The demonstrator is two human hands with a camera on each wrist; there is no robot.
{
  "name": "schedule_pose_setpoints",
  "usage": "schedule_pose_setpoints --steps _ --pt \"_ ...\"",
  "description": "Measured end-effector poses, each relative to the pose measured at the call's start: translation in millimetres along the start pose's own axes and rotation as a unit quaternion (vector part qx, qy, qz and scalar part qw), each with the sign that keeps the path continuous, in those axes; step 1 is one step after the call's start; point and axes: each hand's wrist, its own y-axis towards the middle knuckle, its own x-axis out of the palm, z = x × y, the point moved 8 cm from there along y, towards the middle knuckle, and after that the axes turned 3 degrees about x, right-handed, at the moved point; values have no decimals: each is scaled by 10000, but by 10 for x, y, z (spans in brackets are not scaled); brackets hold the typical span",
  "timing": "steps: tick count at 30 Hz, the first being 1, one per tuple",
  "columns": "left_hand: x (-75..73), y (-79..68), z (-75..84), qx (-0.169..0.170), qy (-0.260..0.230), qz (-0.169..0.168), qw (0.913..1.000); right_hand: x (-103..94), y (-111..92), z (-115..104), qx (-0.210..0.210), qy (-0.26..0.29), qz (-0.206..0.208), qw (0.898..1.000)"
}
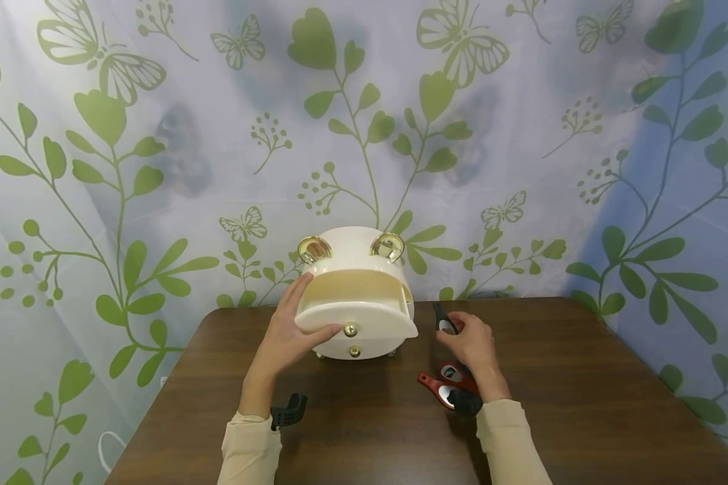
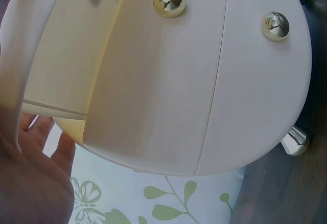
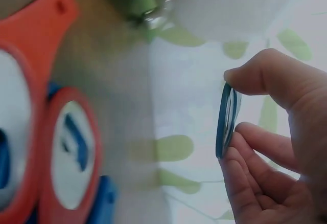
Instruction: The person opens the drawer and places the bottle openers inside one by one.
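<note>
A white rounded drawer box (image 1: 352, 244) with gold ear-like discs stands on the table, its upper drawer (image 1: 327, 322) pulled out. My left hand (image 1: 285, 337) grips the left end of that drawer's front, thumb across the face near the gold knob (image 1: 350, 329). In the left wrist view the fingers (image 2: 64, 152) reach behind the drawer front (image 2: 13, 75). Right of the box, my right hand (image 1: 474, 342) pinches a small dark hand mirror (image 1: 441, 316) between thumb and fingertips; it shows edge-on in the right wrist view (image 3: 223, 121).
Two red hand mirrors (image 1: 427, 381) lie on the brown table (image 1: 364, 431) below my right hand, with dark blue edges (image 3: 104, 198) visible under them. The lower drawer (image 1: 334, 349) is closed. A leaf-patterned cloth (image 1: 218, 168) hangs behind the table.
</note>
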Motion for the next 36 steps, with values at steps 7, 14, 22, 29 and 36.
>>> schedule_pose_setpoints --steps 7,14,22,29,36 --pt "1 1 -11 38 -3 28 10000 -173 -27 -204 -151 326 162 9992" --pt "1 5 3 26 44 24 10000 -379 -104 -424 -306 543 446 9971" --pt "-6 7 11 79 45 39 10000 -527 -175 -612 -489 717 631 9942" --pt "-10 9 -8 2 105 52 9999 -644 -251 -785 -790 908 788 9896" --pt "-4 5 -23 -28 133 49 9999 -716 -325 -904 -1073 1078 906 9842"
